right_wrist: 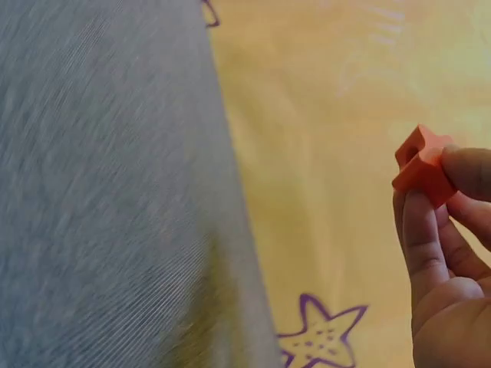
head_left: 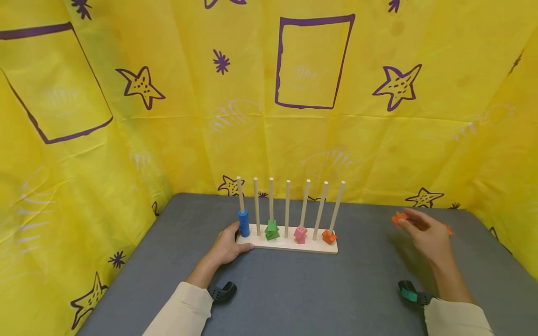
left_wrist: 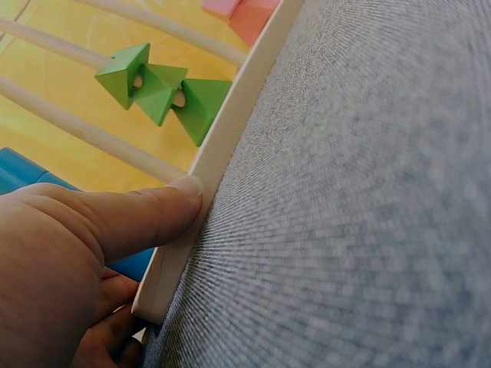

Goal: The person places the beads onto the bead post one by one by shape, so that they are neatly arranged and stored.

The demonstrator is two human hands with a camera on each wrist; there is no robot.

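Observation:
My left hand (head_left: 227, 245) grips the left end of a pale wooden peg board (head_left: 290, 246), its thumb along the front edge in the left wrist view. Blue cylinders (head_left: 244, 223) sit on the leftmost peg, beside that hand. Green triangular blocks (left_wrist: 157, 92) are stacked on another peg. Farther right, pink blocks (head_left: 300, 234) and an orange block (head_left: 329, 236) stand at the feet of two pegs. Off to the right of the board, my right hand (head_left: 433, 238) pinches an orange star-shaped block (right_wrist: 426, 169) with a hole through it, held up over the table.
Another orange piece (head_left: 449, 230) shows behind my right hand, partly hidden by it. The grey cloth-covered table (head_left: 315, 289) reaches back to a yellow curtain (head_left: 252, 140) with purple drawings. A dark strap (head_left: 414, 294) is on my right wrist.

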